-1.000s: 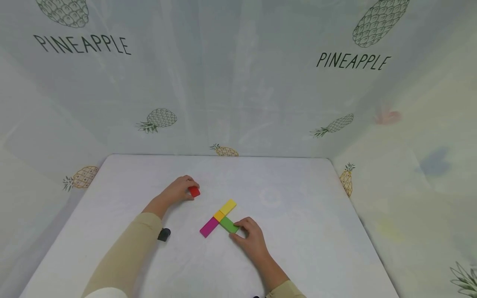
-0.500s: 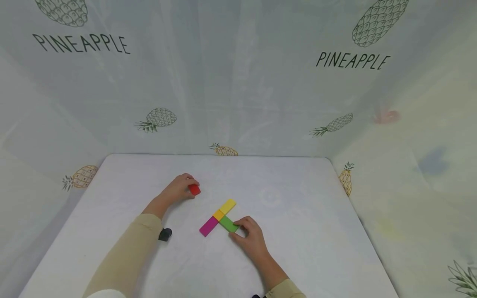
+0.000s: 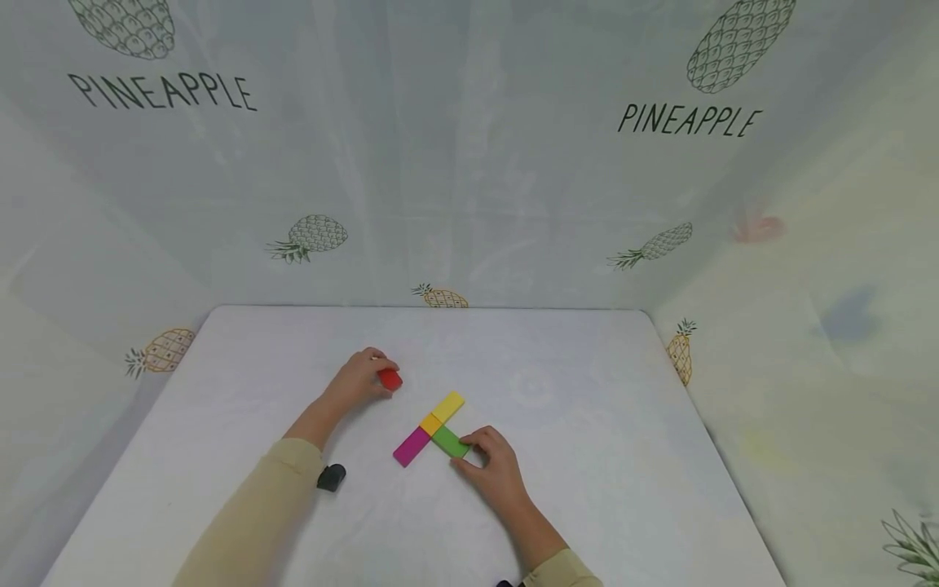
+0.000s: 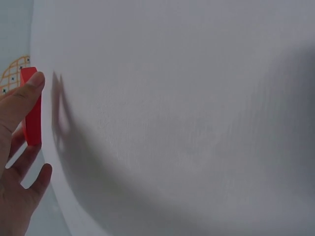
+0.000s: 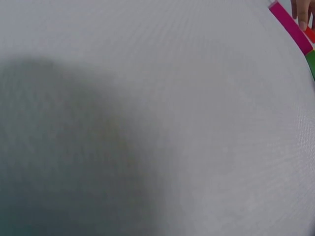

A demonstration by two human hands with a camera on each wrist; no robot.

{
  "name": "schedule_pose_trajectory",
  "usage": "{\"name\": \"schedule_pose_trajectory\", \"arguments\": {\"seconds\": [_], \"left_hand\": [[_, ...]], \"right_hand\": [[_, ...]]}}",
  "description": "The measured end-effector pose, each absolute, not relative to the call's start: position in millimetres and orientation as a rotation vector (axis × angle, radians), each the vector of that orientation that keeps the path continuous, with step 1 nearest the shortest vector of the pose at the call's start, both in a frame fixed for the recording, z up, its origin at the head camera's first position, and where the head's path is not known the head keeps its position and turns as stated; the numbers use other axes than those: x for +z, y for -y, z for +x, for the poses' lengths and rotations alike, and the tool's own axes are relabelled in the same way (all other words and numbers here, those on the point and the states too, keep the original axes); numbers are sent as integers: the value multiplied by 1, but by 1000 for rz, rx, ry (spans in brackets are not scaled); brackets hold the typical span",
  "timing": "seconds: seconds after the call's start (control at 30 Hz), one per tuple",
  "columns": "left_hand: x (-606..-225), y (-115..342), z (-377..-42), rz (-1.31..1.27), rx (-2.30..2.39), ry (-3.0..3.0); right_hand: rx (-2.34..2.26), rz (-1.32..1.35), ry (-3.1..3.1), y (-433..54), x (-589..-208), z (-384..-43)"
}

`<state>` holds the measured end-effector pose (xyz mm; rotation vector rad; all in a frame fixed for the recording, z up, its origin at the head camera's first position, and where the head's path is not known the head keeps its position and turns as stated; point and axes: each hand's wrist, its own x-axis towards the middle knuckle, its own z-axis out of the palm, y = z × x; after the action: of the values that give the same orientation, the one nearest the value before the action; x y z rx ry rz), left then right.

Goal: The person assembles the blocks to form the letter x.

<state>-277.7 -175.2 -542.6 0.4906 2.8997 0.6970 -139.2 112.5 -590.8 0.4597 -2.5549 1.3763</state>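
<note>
In the head view my left hand [image 3: 357, 381] pinches a red block [image 3: 390, 380] between thumb and fingers, left of and beyond a group of flat blocks. The left wrist view shows the red block [image 4: 33, 118] off the table, its shadow beside it. At the group, my right hand [image 3: 499, 466] pinches the near end of a green block [image 3: 447, 441]. The green block's other end touches a small orange-yellow square block [image 3: 430, 424]. A yellow block [image 3: 450, 405] and a magenta block [image 3: 412, 447] extend from that square on opposite sides.
The blocks lie on a white-covered table [image 3: 587, 391]. Pineapple-print cloth [image 3: 469, 163] hangs behind it and at the sides. A black device [image 3: 332, 477] sits at my left wrist. In the right wrist view my right hand is out of frame.
My left hand has shifted slightly right with the red block, towards the other blocks. The right hand and the blocks on the table stay where they were.
</note>
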Motion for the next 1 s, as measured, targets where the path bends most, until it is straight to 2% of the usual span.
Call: {"name": "schedule_pose_trajectory", "arguments": {"seconds": [0.37,1.0], "left_hand": [[-537,167,-261,472,773,-2907],[-549,152,-240,523,834,-2931]], "right_hand": [[1377,470,2546,-112,-591,-139],[1402,467,2548,-112,-591,-140]]}}
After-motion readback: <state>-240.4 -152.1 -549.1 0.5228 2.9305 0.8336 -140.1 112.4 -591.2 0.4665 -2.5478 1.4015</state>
